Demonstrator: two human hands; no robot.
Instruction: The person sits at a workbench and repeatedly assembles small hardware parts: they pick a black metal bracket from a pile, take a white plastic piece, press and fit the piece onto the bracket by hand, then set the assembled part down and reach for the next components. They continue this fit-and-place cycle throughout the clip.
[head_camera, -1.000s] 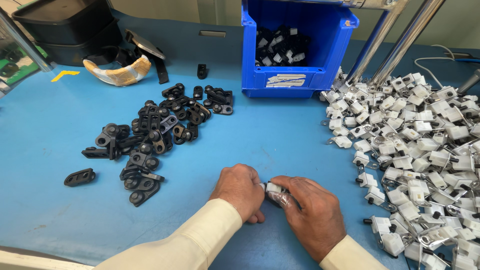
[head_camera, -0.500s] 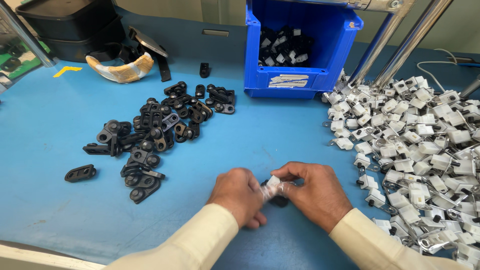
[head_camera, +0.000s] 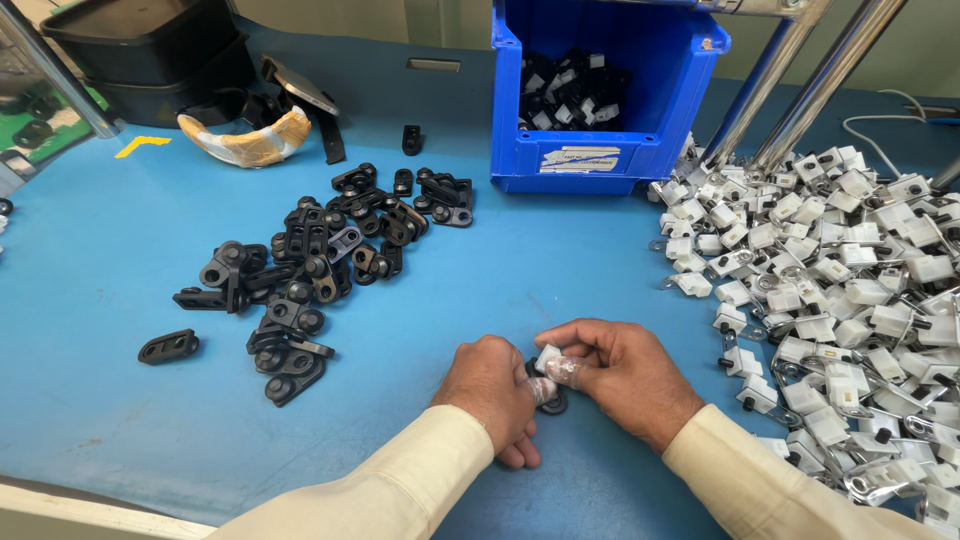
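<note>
- Left hand (head_camera: 492, 392) and right hand (head_camera: 622, 376) both grip 1 small white plastic clip (head_camera: 547, 358) joined to a black plastic bracket (head_camera: 553, 402).
- Held low over the blue surface (head_camera: 90, 300), near centre.
- Black bracket pile (head_camera: 320, 260) left; white clip heap (head_camera: 850, 300) right.

Two bare hands enter from the lower edge of the head view. The left hand (head_camera: 493, 388) emerges from a long cream sleeve (head_camera: 375, 490) that enters from 7 o'clock. The right hand (head_camera: 622, 372) emerges from a matching cream sleeve (head_camera: 770, 490) that enters from 5 o'clock. Both cuffs end at the wrist. The fabric is plain, with soft folds. Clear finger covers (head_camera: 560, 372) sit on some fingertips. No rings or watch are visible.
</note>
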